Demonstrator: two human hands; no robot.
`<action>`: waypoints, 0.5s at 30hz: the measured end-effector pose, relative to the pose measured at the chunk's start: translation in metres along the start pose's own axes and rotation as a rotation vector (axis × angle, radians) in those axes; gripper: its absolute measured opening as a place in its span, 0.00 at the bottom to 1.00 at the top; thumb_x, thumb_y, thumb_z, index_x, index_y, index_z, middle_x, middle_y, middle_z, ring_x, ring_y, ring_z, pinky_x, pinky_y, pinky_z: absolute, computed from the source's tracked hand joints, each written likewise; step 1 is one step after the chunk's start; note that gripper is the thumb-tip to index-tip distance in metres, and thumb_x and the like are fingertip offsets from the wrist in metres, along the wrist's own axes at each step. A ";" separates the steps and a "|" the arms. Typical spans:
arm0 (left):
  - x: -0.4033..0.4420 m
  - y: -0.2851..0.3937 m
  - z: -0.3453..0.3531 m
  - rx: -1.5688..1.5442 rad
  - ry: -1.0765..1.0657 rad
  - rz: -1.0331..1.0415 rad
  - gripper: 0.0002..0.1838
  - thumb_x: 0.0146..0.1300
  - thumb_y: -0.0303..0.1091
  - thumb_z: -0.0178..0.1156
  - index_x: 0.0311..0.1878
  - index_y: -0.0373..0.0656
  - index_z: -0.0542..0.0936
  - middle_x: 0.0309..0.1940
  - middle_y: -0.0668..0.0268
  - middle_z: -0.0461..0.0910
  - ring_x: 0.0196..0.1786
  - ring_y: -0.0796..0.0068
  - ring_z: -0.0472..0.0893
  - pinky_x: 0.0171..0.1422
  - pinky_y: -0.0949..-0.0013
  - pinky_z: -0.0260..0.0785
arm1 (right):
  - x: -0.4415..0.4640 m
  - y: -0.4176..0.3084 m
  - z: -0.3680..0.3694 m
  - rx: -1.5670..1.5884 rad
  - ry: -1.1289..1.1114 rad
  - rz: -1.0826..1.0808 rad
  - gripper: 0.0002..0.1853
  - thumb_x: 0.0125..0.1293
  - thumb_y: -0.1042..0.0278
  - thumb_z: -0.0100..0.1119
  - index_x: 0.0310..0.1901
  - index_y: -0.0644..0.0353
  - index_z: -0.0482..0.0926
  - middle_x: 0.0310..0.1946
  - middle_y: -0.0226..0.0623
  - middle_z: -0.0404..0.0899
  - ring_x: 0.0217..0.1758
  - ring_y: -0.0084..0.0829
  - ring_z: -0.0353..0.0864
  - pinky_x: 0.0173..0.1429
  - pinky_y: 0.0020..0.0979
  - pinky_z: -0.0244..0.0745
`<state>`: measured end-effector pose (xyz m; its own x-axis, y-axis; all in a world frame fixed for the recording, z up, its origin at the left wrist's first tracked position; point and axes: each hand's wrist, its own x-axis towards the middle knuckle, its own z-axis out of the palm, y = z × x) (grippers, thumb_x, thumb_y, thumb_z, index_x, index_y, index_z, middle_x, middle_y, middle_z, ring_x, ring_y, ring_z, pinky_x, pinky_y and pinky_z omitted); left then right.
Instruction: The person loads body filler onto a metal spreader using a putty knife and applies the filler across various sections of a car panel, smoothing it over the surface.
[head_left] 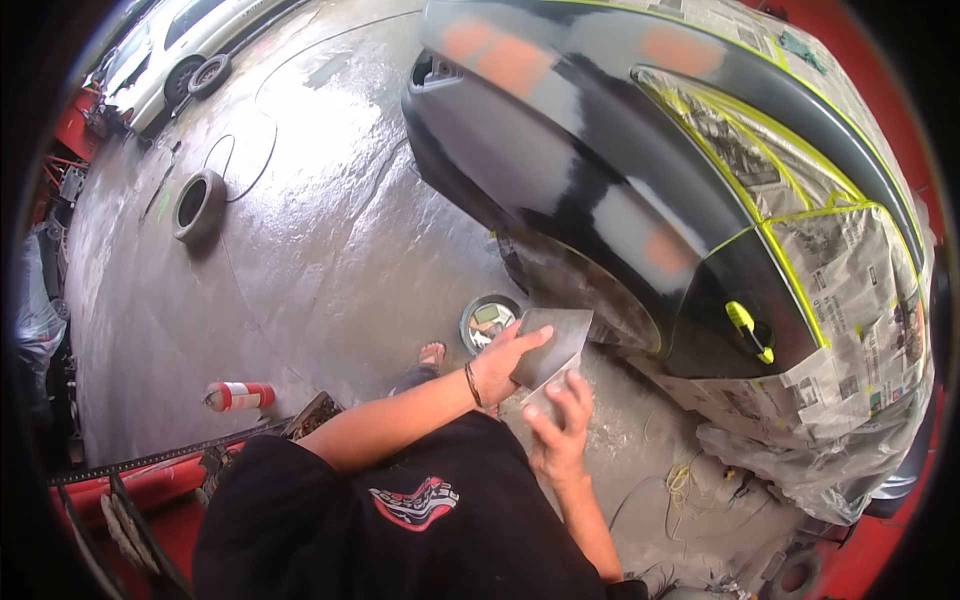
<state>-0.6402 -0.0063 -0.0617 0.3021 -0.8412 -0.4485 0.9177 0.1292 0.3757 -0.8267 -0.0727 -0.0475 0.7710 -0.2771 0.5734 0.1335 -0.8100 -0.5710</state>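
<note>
My left hand (pixel 497 372), with a dark band at the wrist, grips a folded grey sheet that looks like sandpaper (pixel 557 338), thumb on top. Below it, my right hand (pixel 562 425) touches the sheet's paler lower flap, its fingers bent and thumb apart. Just beyond my left hand, a round pan (pixel 467 325) on the floor holds small items I cannot make out clearly. Ahead to the right stands a car body (pixel 560 170) in black, with grey and orange patches.
Newspaper (pixel 840 270) and yellow-green tape mask the car around its bright door handle (pixel 750 332). A tire (pixel 199 205) and a red fire extinguisher (pixel 240 396) lie on the floor to the left. Yellow cord (pixel 680 485) lies at lower right. A white car (pixel 180 50) stands far left.
</note>
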 end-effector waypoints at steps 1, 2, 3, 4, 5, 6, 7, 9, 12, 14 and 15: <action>-0.014 0.008 0.009 0.018 0.036 -0.009 0.20 0.82 0.41 0.72 0.70 0.48 0.79 0.58 0.64 0.87 0.60 0.64 0.90 0.62 0.48 0.88 | -0.006 0.010 0.000 0.015 0.010 -0.007 0.31 0.61 0.72 0.83 0.65 0.34 0.88 0.71 0.38 0.76 0.82 0.59 0.71 0.83 0.66 0.68; -0.022 0.013 0.013 0.036 0.067 -0.022 0.21 0.82 0.40 0.72 0.70 0.49 0.78 0.59 0.64 0.87 0.60 0.63 0.89 0.62 0.47 0.88 | -0.009 0.018 -0.002 -0.010 -0.014 0.001 0.31 0.61 0.75 0.82 0.65 0.35 0.88 0.72 0.38 0.76 0.82 0.59 0.72 0.82 0.64 0.70; -0.020 0.014 0.001 0.056 0.012 0.019 0.22 0.82 0.38 0.72 0.72 0.49 0.77 0.60 0.63 0.87 0.63 0.61 0.89 0.63 0.44 0.88 | -0.012 0.027 -0.003 -0.048 -0.046 0.024 0.31 0.62 0.76 0.80 0.66 0.36 0.87 0.72 0.38 0.77 0.83 0.58 0.72 0.82 0.63 0.69; -0.023 0.016 -0.010 0.073 0.037 0.031 0.23 0.82 0.37 0.72 0.74 0.48 0.78 0.62 0.63 0.87 0.64 0.63 0.89 0.65 0.46 0.88 | -0.013 0.034 -0.005 -0.085 -0.075 0.043 0.31 0.63 0.78 0.78 0.67 0.37 0.87 0.72 0.38 0.77 0.83 0.56 0.72 0.82 0.62 0.69; -0.032 0.025 -0.012 0.072 0.062 0.030 0.22 0.83 0.37 0.71 0.74 0.48 0.78 0.63 0.63 0.88 0.63 0.64 0.90 0.66 0.49 0.88 | -0.011 0.038 -0.011 -0.159 -0.135 0.080 0.32 0.65 0.79 0.76 0.68 0.37 0.86 0.73 0.38 0.78 0.83 0.55 0.72 0.82 0.62 0.68; -0.042 0.036 -0.013 0.073 0.088 0.033 0.22 0.83 0.36 0.70 0.74 0.47 0.79 0.63 0.62 0.88 0.63 0.65 0.90 0.67 0.52 0.88 | -0.008 0.042 -0.016 -0.231 -0.193 0.114 0.32 0.66 0.80 0.74 0.69 0.38 0.86 0.73 0.37 0.78 0.83 0.54 0.72 0.83 0.61 0.67; -0.043 0.042 -0.027 0.163 0.069 0.084 0.21 0.84 0.36 0.68 0.74 0.46 0.79 0.64 0.62 0.89 0.63 0.66 0.90 0.67 0.54 0.87 | -0.004 0.040 -0.015 -0.302 -0.247 0.152 0.32 0.67 0.81 0.73 0.70 0.39 0.86 0.73 0.37 0.79 0.83 0.52 0.72 0.83 0.60 0.65; -0.047 0.057 -0.049 0.479 0.051 0.225 0.19 0.87 0.38 0.64 0.73 0.41 0.82 0.59 0.62 0.92 0.59 0.72 0.90 0.67 0.64 0.82 | 0.015 0.029 -0.005 -0.283 -0.196 0.204 0.31 0.69 0.81 0.70 0.71 0.39 0.85 0.73 0.37 0.79 0.83 0.51 0.72 0.83 0.59 0.63; -0.067 0.093 -0.058 1.113 0.050 0.346 0.19 0.87 0.37 0.63 0.73 0.41 0.83 0.55 0.55 0.92 0.57 0.74 0.88 0.66 0.65 0.80 | 0.062 0.002 0.029 -0.253 -0.185 0.192 0.36 0.62 0.82 0.70 0.71 0.39 0.86 0.71 0.33 0.80 0.80 0.49 0.73 0.81 0.56 0.63; -0.077 0.114 -0.074 1.179 0.044 0.445 0.18 0.88 0.38 0.61 0.73 0.42 0.83 0.50 0.53 0.92 0.52 0.72 0.89 0.62 0.64 0.81 | 0.089 -0.014 0.072 -0.240 -0.223 0.096 0.38 0.55 0.82 0.69 0.69 0.39 0.87 0.71 0.31 0.81 0.79 0.47 0.74 0.81 0.55 0.64; -0.088 0.135 -0.073 1.189 0.092 0.433 0.18 0.89 0.39 0.60 0.73 0.41 0.83 0.51 0.56 0.92 0.53 0.74 0.88 0.62 0.64 0.82 | 0.100 -0.028 0.100 -0.221 -0.227 0.086 0.38 0.53 0.81 0.68 0.68 0.38 0.88 0.70 0.30 0.81 0.79 0.47 0.74 0.80 0.55 0.64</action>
<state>-0.5240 0.1238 -0.0305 0.5788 -0.8026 -0.1442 -0.0426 -0.2064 0.9775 -0.6913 -0.0264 -0.0329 0.8961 -0.2471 0.3688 -0.0572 -0.8881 -0.4560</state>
